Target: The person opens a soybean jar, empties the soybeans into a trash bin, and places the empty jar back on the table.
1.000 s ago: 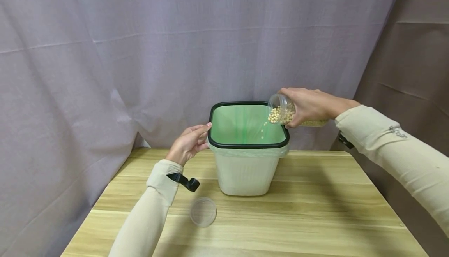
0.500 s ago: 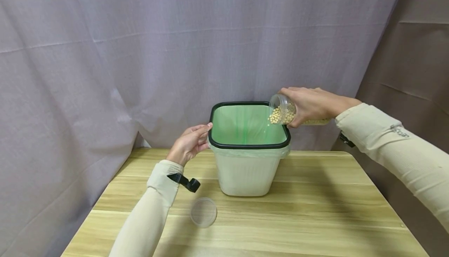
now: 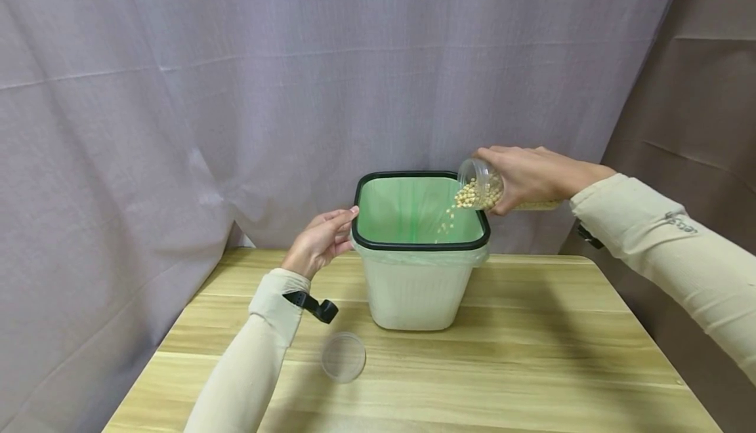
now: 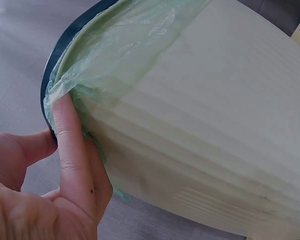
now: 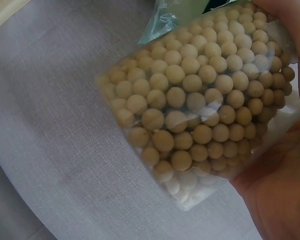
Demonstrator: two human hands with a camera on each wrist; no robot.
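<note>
The right hand point(image 3: 528, 174) grips a clear jar point(image 3: 481, 190) of pale beans point(image 5: 200, 100), and it now tips the mouth lower over the far right corner of the bin point(image 3: 419, 282) than 0.5 s ago, so a thicker trickle of beans falls into the green liner point(image 3: 407, 213) where only 1 or 2 fell before. The left hand point(image 3: 319, 241) has not moved: its straight fingers press the bin's left side at the black rim point(image 4: 57, 60). The jar's lid point(image 3: 343, 356) lies unmoved on the table point(image 3: 531, 367), so the pouring looks well under way with most beans left in the jar.
</note>
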